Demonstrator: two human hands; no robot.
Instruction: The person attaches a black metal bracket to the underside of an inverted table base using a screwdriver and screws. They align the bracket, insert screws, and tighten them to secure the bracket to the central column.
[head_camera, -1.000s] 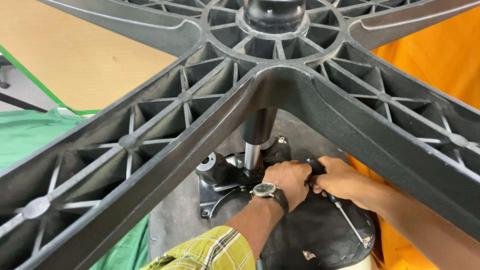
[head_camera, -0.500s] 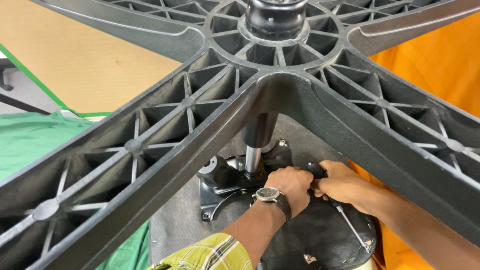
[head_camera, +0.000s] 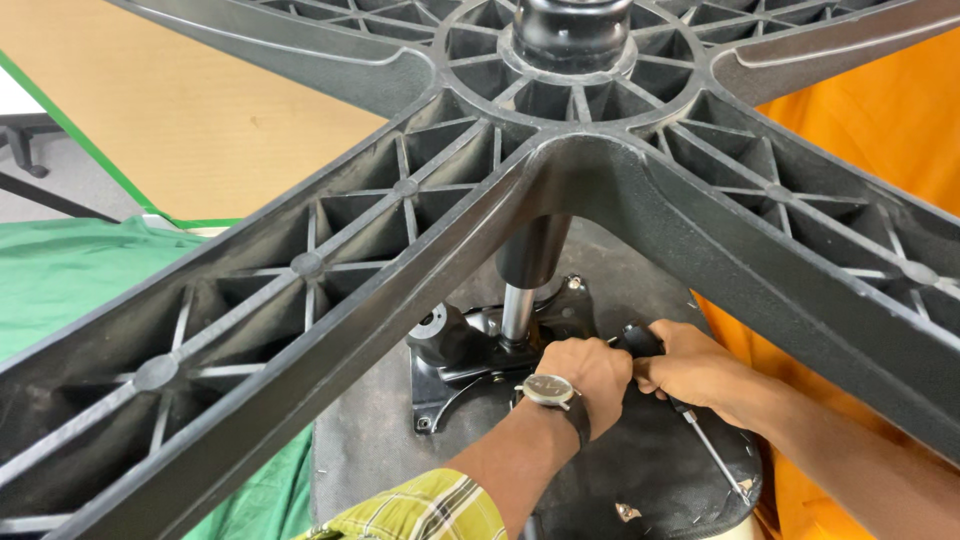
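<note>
Both hands have stayed put at the seat mechanism since the earlier frames; only the viewpoint has dropped nearer, so the five-arm chair base (head_camera: 560, 170) fills more of the view. Green cloth (head_camera: 70, 280) lies at left. Next comes the round tension knob (head_camera: 440, 338) on the black mechanism plate (head_camera: 470, 375), beside the gas-lift cylinder (head_camera: 518, 305). Left hand (head_camera: 590, 370), with wristwatch (head_camera: 548, 390), is curled into a fist against the mechanism; what it holds is hidden. Right hand (head_camera: 690, 368) is closed around a black lever handle (head_camera: 638, 340), whose thin metal rod (head_camera: 715, 455) lies across the upturned seat underside (head_camera: 650, 470). Orange cloth (head_camera: 890, 130) at right. Risks, as judged: the hands are crowded, so a slip could pinch fingers; the top-heavy base could tip if the lever is forced.
</note>
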